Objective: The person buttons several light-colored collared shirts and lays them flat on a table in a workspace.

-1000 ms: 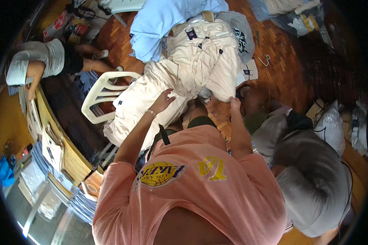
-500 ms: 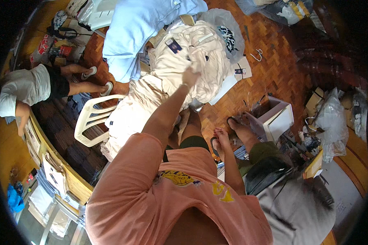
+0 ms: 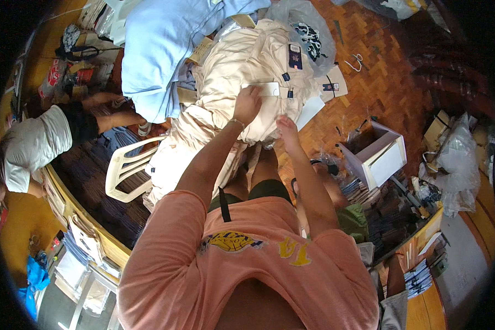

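A heap of cream garments (image 3: pixel 225 71) lies in front of me. My left hand (image 3: pixel 247 105) is over it, its fingers closed at the left end of a white card tag (image 3: pixel 268 89). A dark blue hang tag (image 3: pixel 295 56) with a white top lies farther up the cloth, and a small navy label (image 3: pixel 290 93) sits to the right of the white tag. My right hand (image 3: pixel 287 133) is raised at the near right edge of the heap, with its fingers curled together. What its fingertips hold, if anything, is too small to make out.
A cream plastic chair (image 3: pixel 127 170) stands left of the heap, beside light blue bagged cloth (image 3: pixel 154 60). A clear plastic bag (image 3: pixel 319 38) lies behind it. A white box (image 3: pixel 382 157) is on the right. Another person (image 3: pixel 41 143) bends over at the left.
My left hand has drawn back slightly to the white tag. The right hand has risen toward the heap. The dark blue tag now lies farther right, and the person at left has shifted.
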Demonstrator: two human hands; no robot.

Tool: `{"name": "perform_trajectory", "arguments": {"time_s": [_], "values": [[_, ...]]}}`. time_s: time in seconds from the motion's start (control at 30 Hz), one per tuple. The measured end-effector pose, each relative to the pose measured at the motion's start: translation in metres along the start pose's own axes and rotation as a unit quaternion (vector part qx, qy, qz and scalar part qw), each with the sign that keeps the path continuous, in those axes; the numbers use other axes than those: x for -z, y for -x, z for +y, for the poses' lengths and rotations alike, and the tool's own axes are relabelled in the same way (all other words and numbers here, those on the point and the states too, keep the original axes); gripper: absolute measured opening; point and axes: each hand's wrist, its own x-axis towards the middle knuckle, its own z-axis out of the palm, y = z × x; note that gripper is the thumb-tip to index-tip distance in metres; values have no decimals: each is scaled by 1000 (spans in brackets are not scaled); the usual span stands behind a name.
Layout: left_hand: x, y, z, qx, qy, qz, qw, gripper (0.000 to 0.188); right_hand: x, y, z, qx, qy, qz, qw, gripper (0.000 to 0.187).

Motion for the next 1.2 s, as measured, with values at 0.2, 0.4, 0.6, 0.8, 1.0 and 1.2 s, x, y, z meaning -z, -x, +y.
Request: {"name": "perform_trajectory", "arguments": {"time_s": [0.2,0.4,0.6,0.8,1.0,1.2], "values": [[11,-74,24,-156,-338,-153,915,66,-28,-44,18,16,-55,225,973,29],[31,-126,36,-113,-381,87,913,65,7,-23,20,86,130,143,977,22],[31,-118,11,-113,-163,-45,979,49,14,-20,6,110,-55,86,989,20],[33,-132,-5,-16,-183,-165,969,42,7,-5,-13,191,-88,81,974,17],[112,-119,28,-66,-91,-77,991,22,5,54,-71,239,-94,61,965,10],[252,-56,73,-89,103,-52,989,20,-2,146,-186,301,3,-24,953,11]]}}
